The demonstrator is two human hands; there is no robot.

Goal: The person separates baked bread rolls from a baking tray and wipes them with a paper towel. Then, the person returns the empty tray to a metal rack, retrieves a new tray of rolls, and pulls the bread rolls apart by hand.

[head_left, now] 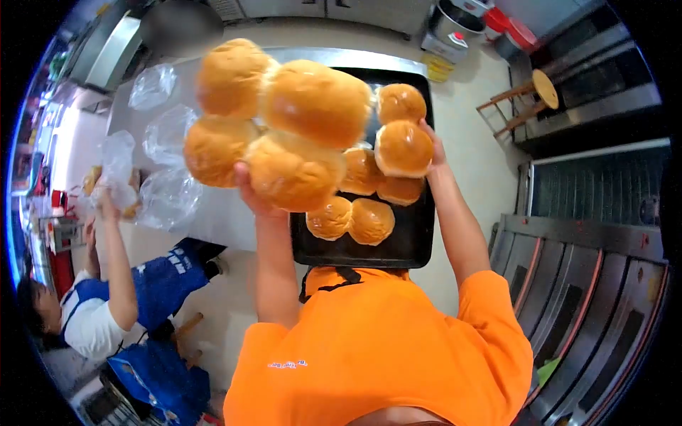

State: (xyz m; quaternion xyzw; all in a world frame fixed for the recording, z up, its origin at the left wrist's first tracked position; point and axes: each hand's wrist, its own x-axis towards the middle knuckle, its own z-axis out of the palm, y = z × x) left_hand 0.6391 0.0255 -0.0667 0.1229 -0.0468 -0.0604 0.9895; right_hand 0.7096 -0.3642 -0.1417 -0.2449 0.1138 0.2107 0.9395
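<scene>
Glossy buns in both hands at the black tray

The black baking tray (420, 241) lies with its near edge close to the worker's orange shirt (383, 348). Past its right edge, pale floor (469, 106) stretches toward a round-topped wooden stool (545, 90). On its left, a strip of smooth grey tabletop (227, 226) parts it from crinkled clear plastic bags (170, 197).

I see the left hand (256, 193) gripping a cluster of four buns (316, 103) from its near side, lifted over the tray's left side. These are domed, golden-brown and shiny, joined along paler flanks. The right hand (436, 148) grips a bun pair (403, 149) by its outer side, over the tray's right side; some fingers are hidden behind the bread. Smaller-looking rounded buns (371, 221) sit in the tray between the arms.

Left of the tray, beyond the bags, a co-worker in a blue apron (167, 279) has both hands at a filmy bag (119, 160).
</scene>
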